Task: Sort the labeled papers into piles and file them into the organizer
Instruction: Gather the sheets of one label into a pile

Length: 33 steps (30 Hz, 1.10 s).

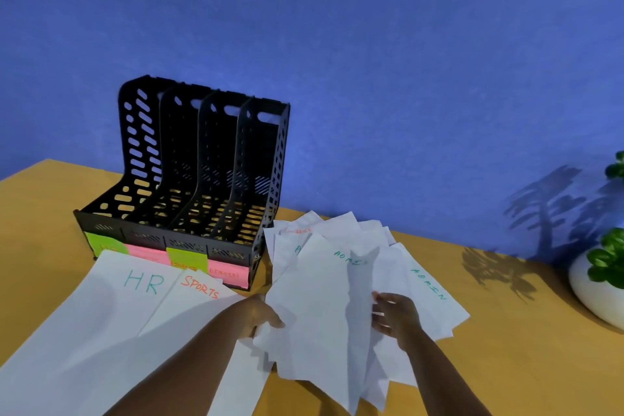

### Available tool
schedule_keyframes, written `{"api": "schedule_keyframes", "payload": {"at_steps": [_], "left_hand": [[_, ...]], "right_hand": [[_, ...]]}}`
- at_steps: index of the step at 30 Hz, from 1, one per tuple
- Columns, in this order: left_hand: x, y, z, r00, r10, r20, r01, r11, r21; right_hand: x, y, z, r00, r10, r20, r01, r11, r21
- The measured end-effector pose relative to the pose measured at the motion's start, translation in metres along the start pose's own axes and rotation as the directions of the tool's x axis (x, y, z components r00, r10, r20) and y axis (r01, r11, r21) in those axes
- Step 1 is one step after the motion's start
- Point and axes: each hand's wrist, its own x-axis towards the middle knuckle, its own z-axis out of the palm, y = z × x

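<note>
Nearest: left hand [261, 316] is gripping the left edge of a fanned stack of papers [324, 307], thumb on top. Right hand [396, 316] is pinching a sheet within the fan, fingers partly curled. Sheets marked ADMIN are showing in the fan. To the left, an HR sheet [101, 314] and a SPORTS sheet [189, 311] are lying flat on the table [506, 348]. Behind them, the black organizer [189, 179] is standing with coloured labels along its front. Far right: potted plant [604, 267].

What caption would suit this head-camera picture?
Both hands, left and right, hold fanned papers beside an empty black organizer.
</note>
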Motion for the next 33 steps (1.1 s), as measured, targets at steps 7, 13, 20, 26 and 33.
{"api": "schedule_keyframes", "payload": {"at_steps": [7,13,20,26,33], "left_hand": [[0.002,-0.005,0.003,0.998,0.053,-0.022,-0.055,0.991,-0.121],[0.012,-0.006,0.007,0.978,0.031,-0.207,-0.059,0.990,-0.130],[0.012,-0.009,0.008,0.965,-0.048,-0.257,0.015,0.992,-0.127],[0.008,-0.011,0.009,0.974,-0.040,-0.221,0.014,0.993,-0.119],[0.001,-0.009,0.016,0.949,-0.021,-0.314,0.025,1.000,0.009]], "right_hand": [[0.000,0.003,0.002,0.988,-0.153,-0.025,0.138,0.942,-0.307],[0.003,0.000,0.000,0.990,-0.108,0.091,0.133,0.933,-0.334],[0.024,0.007,-0.057,0.859,-0.056,-0.509,-0.150,0.923,-0.353],[0.045,0.010,-0.072,0.898,-0.030,-0.438,-0.114,0.948,-0.297],[0.030,-0.001,-0.068,0.774,-0.105,-0.625,-0.013,0.983,-0.181]]}}
